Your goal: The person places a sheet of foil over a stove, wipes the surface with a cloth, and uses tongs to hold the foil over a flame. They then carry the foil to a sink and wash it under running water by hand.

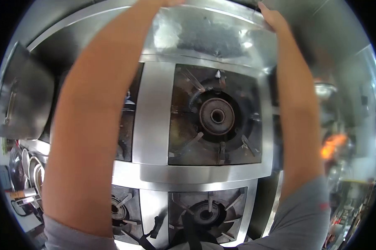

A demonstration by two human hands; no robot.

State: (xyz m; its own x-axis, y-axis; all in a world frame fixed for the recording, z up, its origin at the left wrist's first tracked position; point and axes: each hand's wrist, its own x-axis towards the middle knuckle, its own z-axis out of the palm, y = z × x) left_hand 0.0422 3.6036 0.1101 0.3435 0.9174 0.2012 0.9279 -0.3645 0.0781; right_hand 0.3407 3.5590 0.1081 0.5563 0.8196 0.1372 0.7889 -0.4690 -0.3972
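Both my arms stretch forward over a steel gas range. At the top edge my left hand is almost wholly cut off, near the top of the steel backsplash; its fingers are out of sight. Farther right, my right hand is at the upper rim of the same backsplash, one finger pointing up and the others hidden. Whether either hand grips anything cannot be made out. Between my forearms lies a round burner in a dark, stained burner tray.
A large steel pot stands at the left. Front burners lie close to my body. Orange flame burns on the right, near a metal vessel. Stacked dishes sit at lower left.
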